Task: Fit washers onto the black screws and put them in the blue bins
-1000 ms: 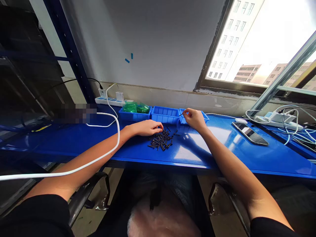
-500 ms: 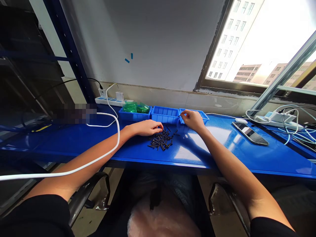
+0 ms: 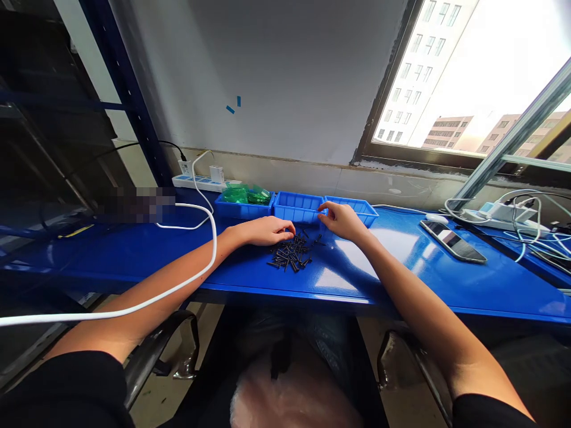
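Note:
Dark screws (image 3: 291,254) lie in a loose pile on the blue tabletop (image 3: 267,284). My left hand (image 3: 267,230) rests at the pile's upper left, its fingers loosely curled over the nearest screws, with a gap between thumb and index and nothing visible in it. Above the pile's upper right hovers my right hand (image 3: 342,221), thumb and index apart, with no screw showing between them. Its fingertips are in front of the join between the middle blue bin (image 3: 298,214) and the right blue bin (image 3: 357,205), and the hand hides part of the right one.
The left blue bin (image 3: 244,210) holds green plastic packets (image 3: 245,194). A white cable (image 3: 169,291) crosses over my left forearm. On the right lie a phone (image 3: 452,241) and a power strip with tangled cords (image 3: 504,217). Another power strip (image 3: 196,181) stands against the wall.
My right hand has moved slightly left and down from the right bin. Its pinch on a small dark screw has opened, and that screw no longer shows. My left hand stays put.

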Tool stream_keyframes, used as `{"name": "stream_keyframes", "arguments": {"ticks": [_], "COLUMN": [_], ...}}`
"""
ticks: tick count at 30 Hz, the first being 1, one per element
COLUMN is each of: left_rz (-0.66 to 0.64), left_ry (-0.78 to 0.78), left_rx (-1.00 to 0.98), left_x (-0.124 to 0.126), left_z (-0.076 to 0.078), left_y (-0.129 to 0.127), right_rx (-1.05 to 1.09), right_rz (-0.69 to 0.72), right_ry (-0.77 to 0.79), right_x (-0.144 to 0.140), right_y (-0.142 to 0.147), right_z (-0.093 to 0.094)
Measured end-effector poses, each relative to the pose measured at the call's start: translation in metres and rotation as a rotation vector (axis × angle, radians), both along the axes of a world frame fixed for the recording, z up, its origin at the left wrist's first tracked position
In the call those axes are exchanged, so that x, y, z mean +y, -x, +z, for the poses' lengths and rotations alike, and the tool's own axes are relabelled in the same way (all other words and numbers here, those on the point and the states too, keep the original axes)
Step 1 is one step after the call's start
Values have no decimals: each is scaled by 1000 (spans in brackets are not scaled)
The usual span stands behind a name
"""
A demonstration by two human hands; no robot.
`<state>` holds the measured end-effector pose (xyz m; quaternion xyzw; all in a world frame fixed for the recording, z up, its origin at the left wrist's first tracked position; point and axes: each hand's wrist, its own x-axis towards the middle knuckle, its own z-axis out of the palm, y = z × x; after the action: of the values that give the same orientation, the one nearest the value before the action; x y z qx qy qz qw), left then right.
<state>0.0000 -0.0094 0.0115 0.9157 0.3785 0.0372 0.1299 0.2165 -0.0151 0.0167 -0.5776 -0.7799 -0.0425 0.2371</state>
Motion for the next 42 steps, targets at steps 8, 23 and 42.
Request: {"name": "stream_keyframes", "arguments": {"ticks": [8,23,42], "left_rz": [11,-5,-22], "left_ry": [6,12,-5], "left_rx": [15,-12,4], "left_x": [-2,-1,1], "left_z": [1,0,-1], "left_y": [-1,-1,0], "right_rx": [-212,-325,-148], "right_rz": [100,84,314], "right_ry": [168,199,71], "right_x": [-7,-5,-11], "right_y": [17,16,28], "right_z": [-4,-12,-13]}}
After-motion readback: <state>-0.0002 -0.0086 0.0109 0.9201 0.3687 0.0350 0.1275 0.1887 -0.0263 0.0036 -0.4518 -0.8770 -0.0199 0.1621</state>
